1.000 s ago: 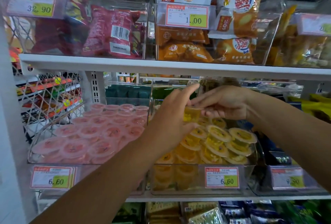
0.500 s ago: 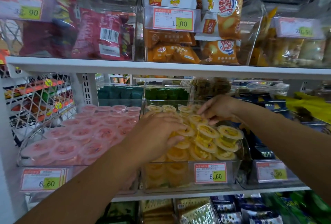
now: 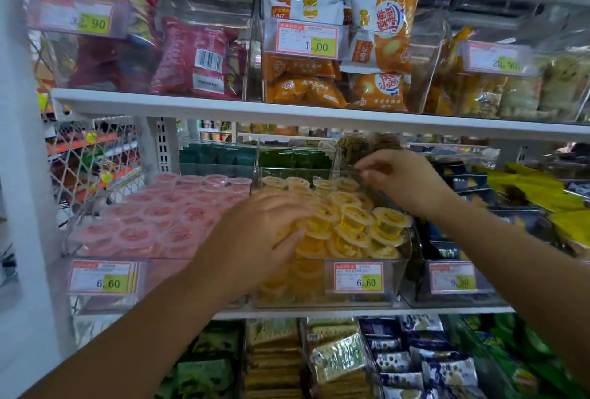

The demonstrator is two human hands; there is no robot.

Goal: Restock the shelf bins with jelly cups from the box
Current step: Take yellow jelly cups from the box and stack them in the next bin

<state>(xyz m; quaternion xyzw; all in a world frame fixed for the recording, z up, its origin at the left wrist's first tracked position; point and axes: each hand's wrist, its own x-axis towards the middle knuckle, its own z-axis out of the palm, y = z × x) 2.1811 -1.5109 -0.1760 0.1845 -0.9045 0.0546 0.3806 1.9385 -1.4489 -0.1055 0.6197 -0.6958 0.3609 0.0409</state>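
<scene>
A clear shelf bin [image 3: 396, 290] on the middle shelf is heaped with yellow jelly cups [image 3: 354, 223]. My left hand [image 3: 265, 226] lies flat on the left side of that heap, fingers spread over the cups. My right hand [image 3: 402, 178] hovers at the bin's back right corner with fingertips pinched together near the clear wall; whether it holds anything is unclear. To the left, a second clear bin [image 3: 73, 239] holds pink jelly cups [image 3: 159, 216] in rows. The box is out of view.
A white upper shelf [image 3: 287, 111] carries bins of red and orange snack packs just above my hands. Dark and yellow packets [image 3: 526, 194] fill bins to the right. Biscuit packs [image 3: 338, 360] sit on the lower shelf. Price tags hang on the bin fronts.
Both hands came apart after meeting over a yellow cup. My left hand dropped onto the yellow heap and my right hand drew back toward the bin's rear right corner.
</scene>
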